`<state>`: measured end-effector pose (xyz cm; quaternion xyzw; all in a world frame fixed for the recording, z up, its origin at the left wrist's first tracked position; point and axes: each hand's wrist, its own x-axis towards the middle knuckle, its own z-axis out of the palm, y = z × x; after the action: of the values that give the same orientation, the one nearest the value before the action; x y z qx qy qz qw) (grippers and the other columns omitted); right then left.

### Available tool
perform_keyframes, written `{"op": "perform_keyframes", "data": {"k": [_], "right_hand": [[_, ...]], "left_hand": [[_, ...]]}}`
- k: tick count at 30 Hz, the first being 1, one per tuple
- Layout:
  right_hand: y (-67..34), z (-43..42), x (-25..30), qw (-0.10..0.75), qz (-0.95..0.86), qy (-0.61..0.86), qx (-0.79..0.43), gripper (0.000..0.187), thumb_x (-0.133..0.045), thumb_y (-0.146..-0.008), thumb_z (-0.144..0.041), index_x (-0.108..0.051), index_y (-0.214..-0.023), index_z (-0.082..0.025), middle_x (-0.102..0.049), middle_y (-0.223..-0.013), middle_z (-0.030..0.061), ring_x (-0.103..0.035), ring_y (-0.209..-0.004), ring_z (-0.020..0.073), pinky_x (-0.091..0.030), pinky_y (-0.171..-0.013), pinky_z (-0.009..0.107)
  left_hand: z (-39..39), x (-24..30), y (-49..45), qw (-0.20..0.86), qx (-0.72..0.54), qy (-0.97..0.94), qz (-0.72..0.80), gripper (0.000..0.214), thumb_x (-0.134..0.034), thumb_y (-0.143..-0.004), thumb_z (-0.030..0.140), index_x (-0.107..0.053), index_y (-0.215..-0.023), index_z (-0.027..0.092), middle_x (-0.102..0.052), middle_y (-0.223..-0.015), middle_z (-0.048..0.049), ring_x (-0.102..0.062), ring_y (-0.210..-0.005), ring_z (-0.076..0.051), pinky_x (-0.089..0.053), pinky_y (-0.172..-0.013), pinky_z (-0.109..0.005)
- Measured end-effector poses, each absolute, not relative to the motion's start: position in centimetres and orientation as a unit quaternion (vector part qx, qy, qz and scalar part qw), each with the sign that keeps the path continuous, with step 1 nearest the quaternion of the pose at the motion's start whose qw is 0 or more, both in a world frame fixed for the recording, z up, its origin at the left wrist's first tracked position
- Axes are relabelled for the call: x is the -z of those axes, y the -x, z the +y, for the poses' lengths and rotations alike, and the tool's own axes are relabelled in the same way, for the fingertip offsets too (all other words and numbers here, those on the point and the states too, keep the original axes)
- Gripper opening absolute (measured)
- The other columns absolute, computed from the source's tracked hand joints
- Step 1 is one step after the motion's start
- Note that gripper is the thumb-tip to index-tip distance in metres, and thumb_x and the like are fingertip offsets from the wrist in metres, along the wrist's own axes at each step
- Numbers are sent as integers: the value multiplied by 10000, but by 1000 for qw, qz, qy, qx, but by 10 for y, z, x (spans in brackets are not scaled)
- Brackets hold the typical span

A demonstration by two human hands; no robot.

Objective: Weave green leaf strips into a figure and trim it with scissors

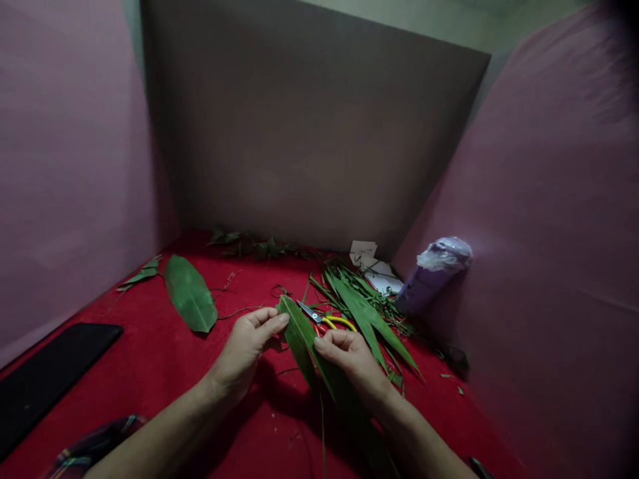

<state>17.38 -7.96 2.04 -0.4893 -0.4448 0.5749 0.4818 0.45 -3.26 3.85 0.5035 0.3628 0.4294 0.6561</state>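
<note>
A long green leaf (298, 326) is held up in front of me, its lower part trailing down past my right forearm. Near its top end, my left hand (255, 336) pinches the edge between thumb and fingers. My right hand (349, 356) grips the leaf's right side a little lower, fingers curled. A split runs down between the two sides of the blade, and a thin strand hangs below it. Just behind the leaf lie scissors (339, 322) with yellow and red handles and dark blades, partly covered by it.
Long cut leaves (372, 316) and stems are heaped at right on the red cloth (150, 359). A broad leaf (190, 293) lies at left, beyond a black flat pad (54, 372). White papers (382, 276) and a plastic-topped purple container (429, 279) stand near the right wall.
</note>
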Motion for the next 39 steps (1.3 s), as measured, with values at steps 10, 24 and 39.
{"op": "perform_keyframes", "data": {"k": [10, 24, 39], "right_hand": [[-178, -84, -27, 418, -512, 512, -549, 336, -668, -639, -426, -488, -581, -148, -416, -476, -63, -314, -417, 47, -230, -418, 188], [-197, -34, -109, 225, -780, 581, 52, 80, -581, -751, -244, -595, -696, -188, -536, -589, -18, -459, -546, 108, -288, -523, 236], [-156, -102, -52, 539, -690, 480, 50, 264, -467, -811, -86, -630, -953, -238, -465, -723, 27, -468, -685, 159, -396, -618, 331]], "left_hand": [[-28, -45, 2, 651, -464, -470, 374, 188, -614, -684, 308, -589, -628, 130, -569, -581, -1, -491, -516, -92, -373, -504, -205], [-29, -48, 6, 690, -413, -480, 350, 103, -673, -605, 148, -583, -650, 124, -610, -574, -12, -557, -523, -107, -436, -526, -212], [-27, -29, -4, 747, -462, -274, 391, 118, -689, -566, 78, -625, -665, 90, -635, -638, -45, -566, -542, -89, -448, -540, -178]]}}
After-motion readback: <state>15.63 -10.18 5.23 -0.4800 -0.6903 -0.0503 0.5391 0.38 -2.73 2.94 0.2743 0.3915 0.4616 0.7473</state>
